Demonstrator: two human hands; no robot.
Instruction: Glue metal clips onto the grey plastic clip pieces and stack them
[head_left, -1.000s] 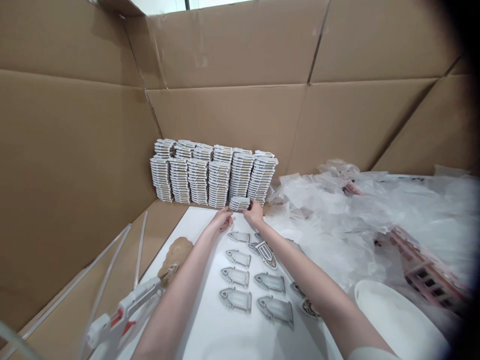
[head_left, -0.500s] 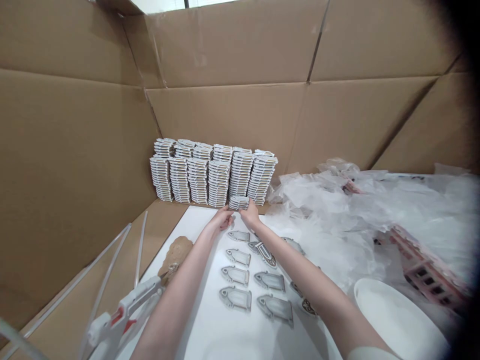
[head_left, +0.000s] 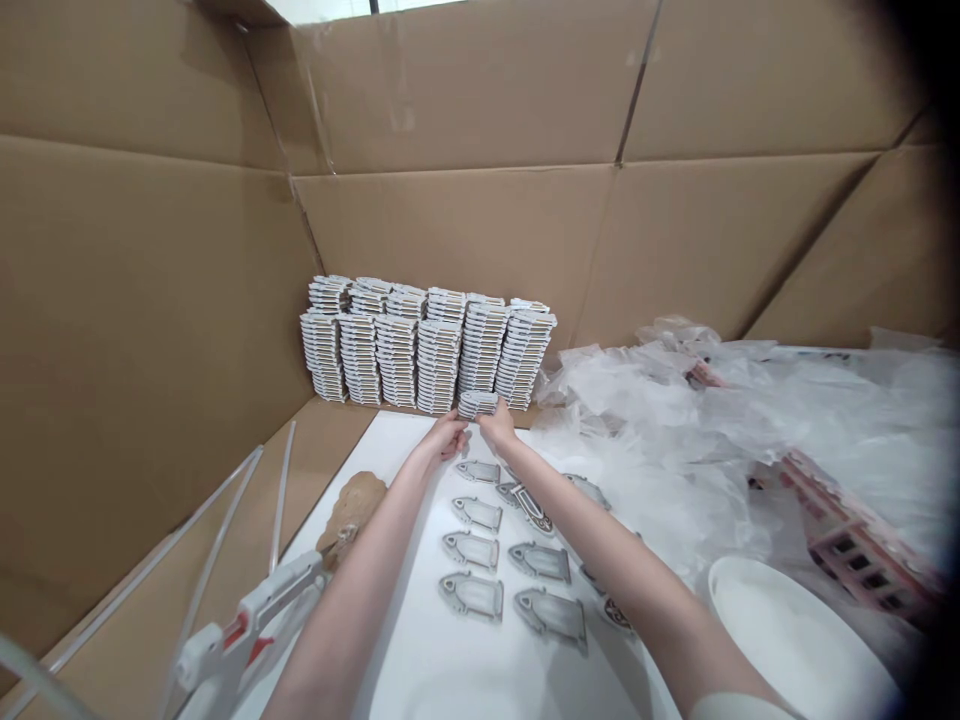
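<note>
Both my arms reach far forward over a white board [head_left: 420, 660]. My left hand [head_left: 445, 437] and my right hand [head_left: 498, 430] close from either side on a small short stack of grey-white flat cut-out pieces [head_left: 478, 403]. That stack stands at the foot of a row of tall stacks of the same pieces [head_left: 427, 345] against the cardboard wall. Several single grey pieces [head_left: 471, 595] lie flat in rows on the board under my forearms. One darker patterned piece [head_left: 534, 510] lies among them.
Tall brown cardboard walls [head_left: 150, 300] enclose the area. A white glue gun [head_left: 247, 625] and clear glue sticks [head_left: 277, 500] lie at the lower left. Crumpled clear plastic [head_left: 675, 420] covers the right side, over a pink model building [head_left: 847, 540]. A white bowl [head_left: 795, 640] sits at the lower right.
My right hand has shifted slightly left and closer against the small stack; my left hand has barely moved.
</note>
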